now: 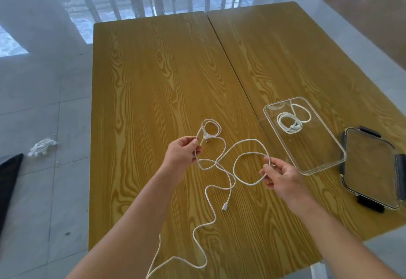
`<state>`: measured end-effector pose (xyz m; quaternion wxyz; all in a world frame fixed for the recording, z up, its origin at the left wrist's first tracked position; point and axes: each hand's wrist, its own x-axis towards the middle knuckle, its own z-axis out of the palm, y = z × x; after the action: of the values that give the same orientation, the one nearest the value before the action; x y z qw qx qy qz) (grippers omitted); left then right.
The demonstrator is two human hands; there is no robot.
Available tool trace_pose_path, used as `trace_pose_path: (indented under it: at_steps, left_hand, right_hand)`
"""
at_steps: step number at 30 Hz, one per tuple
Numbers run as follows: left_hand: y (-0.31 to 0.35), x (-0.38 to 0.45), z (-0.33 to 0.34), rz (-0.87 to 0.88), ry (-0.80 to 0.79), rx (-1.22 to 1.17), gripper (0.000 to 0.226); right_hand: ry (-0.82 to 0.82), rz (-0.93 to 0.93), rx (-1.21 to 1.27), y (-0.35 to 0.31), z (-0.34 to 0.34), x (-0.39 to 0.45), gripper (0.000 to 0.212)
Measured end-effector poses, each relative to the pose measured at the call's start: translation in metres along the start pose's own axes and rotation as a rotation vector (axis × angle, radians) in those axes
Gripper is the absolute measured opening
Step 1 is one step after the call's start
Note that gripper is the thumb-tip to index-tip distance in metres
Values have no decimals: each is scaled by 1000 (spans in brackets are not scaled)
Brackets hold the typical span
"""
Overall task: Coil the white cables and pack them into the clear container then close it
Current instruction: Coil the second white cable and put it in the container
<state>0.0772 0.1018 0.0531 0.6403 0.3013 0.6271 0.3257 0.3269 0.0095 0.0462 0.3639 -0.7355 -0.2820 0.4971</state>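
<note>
1. Nearest, at 6 o'clock, the free tail of the long white cable (206,193) snakes over the desk (140,76) and hangs past its near edge; one plug lies loose near the middle.
2. The left hand (183,153) pinches the cable between thumb and curled fingers, at about 9 o'clock from the loop.
3. The right hand (280,176) closes its fingers on the same cable, where one loop is formed, at 3 o'clock.
4. To coil well, I think each new turn should match this loop in size, the left hand feeding slack without a twist.
5. A small second cable (211,128) lies on the desk at 12 o'clock from the left hand.
6. Further, at 2 o'clock, the clear container (325,158) holds one coiled cable (290,123); its lid (371,169) lies just beside it.
</note>
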Motion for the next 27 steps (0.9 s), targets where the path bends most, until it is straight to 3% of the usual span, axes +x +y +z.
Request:
trace_pose_path:
  at_steps: [4, 8, 13, 16, 21, 27]
  left_hand:
    - [7, -32, 15, 146, -105, 87, 11]
    - [7, -58, 33, 276, -233, 155, 8]
    - [-2, -76, 50, 423, -330, 271, 12]
    - [-9, -84, 55, 521, -336, 354, 17]
    - [-7, -93, 50, 608, -288, 393, 13]
    - [14, -80, 37, 765, 17, 405, 11]
  right_hand:
    - [98, -31, -294, -9, -1, -2, 49]
    - [163, -194, -444, -38, 8, -17, 42]
    - [-108, -154, -43, -70, 26, -33, 30]
    - [-123, -189, 28, -80, 32, -42, 22]
    - [-56, -236, 40, -83, 28, -48, 22]
    - [-75, -308, 57, -89, 17, -61, 26]
